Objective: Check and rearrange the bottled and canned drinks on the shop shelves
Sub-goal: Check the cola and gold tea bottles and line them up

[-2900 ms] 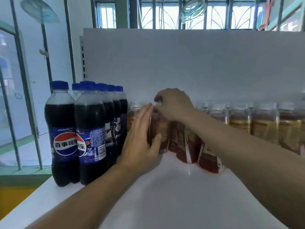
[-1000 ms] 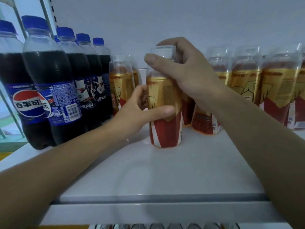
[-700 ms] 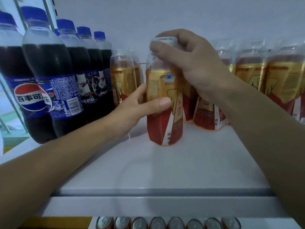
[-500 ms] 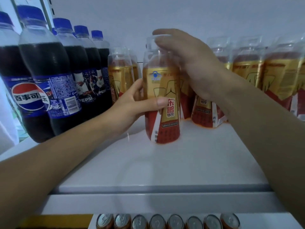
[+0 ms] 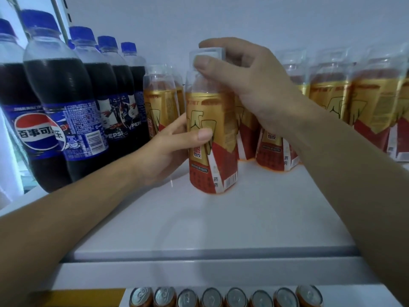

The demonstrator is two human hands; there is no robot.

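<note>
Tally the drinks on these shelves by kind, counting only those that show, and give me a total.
Cola bottles with blue caps: at least 5
Gold-and-red bottles: at least 7
Cans: 8
Total: at least 20; the rows behind are partly hidden.

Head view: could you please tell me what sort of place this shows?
Probably a shop's drinks section: cola bottles in a row, many identical gold-and-red bottles, and a line of cans below.

Soft, even, bluish light (faint shadows), edges bowed and slightly blurred.
</note>
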